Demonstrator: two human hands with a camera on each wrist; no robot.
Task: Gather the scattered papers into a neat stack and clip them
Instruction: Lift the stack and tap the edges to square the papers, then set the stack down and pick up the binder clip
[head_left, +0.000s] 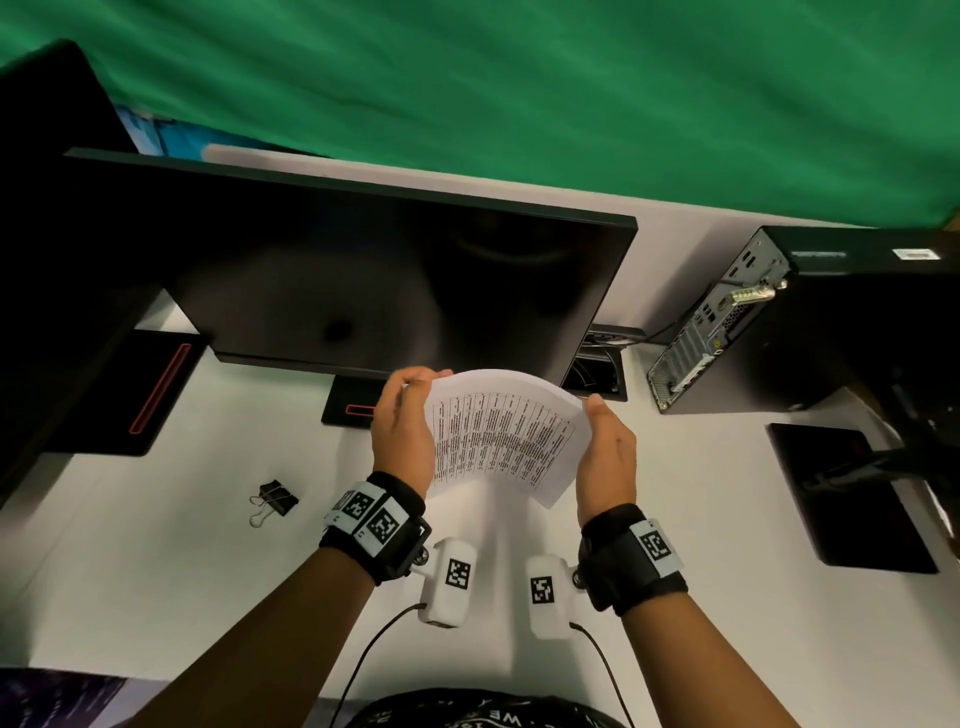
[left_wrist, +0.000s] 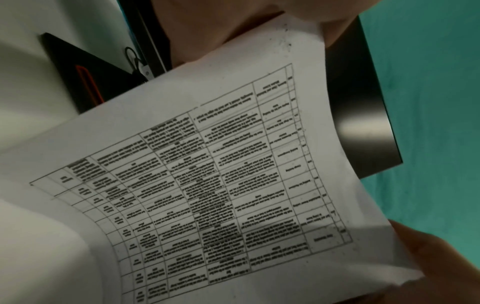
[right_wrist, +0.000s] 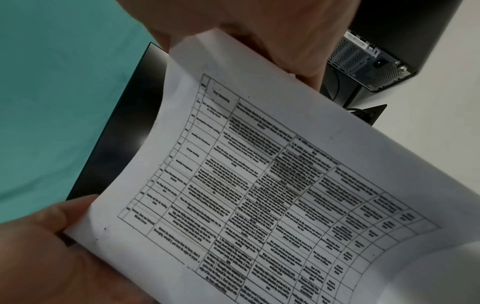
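Above the table (head_left: 156, 571), both hands, left hand (head_left: 402, 436) and right hand (head_left: 605, 457), hold the papers (head_left: 501, 441), fingers curled round the sides. Squaring looks done; next, grab the clip (head_left: 272, 500) nearby

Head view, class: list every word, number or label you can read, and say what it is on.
"WE": shirt at the bottom edge, upside down; the rest is cut off.
Papers: printed table, too blurred to read.
Wrist tags: square codes, no words.
Computer tower: label too small.

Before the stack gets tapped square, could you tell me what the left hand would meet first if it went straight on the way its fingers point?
Probably the monitor: the left hand points at its lower edge, though depth is unclear.
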